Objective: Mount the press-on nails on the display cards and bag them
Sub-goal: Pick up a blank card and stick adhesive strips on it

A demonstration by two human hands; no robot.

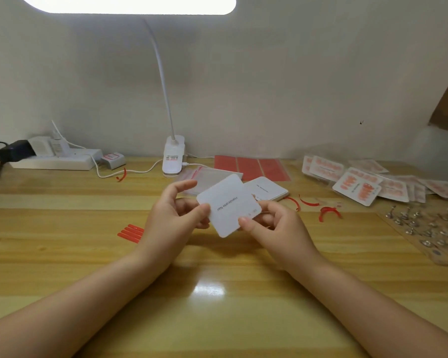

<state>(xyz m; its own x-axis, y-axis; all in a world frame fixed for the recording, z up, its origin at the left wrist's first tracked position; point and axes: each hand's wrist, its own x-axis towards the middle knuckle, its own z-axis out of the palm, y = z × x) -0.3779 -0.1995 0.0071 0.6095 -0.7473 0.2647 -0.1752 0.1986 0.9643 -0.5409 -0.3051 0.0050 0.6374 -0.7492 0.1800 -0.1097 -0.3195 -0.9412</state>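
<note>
Thumb-and-finger pinch of left hand [177, 211] and right hand [274, 223] on tilted white display card [226, 206]

Centre, above the tabletop [62, 254]: display card [228, 205], held between left hand [176, 215] and right hand [274, 223]; behind it, a stack of cards [267, 189] and clear bags [210, 177]; behind those, adhesive sheets [251, 166]; rear centre, lamp base [173, 157]; rear left, power strip [55, 157]; left of the hands, strips [130, 233]; rear right, bagged nail cards [360, 184]; right edge, loose nails [424, 231].
</note>
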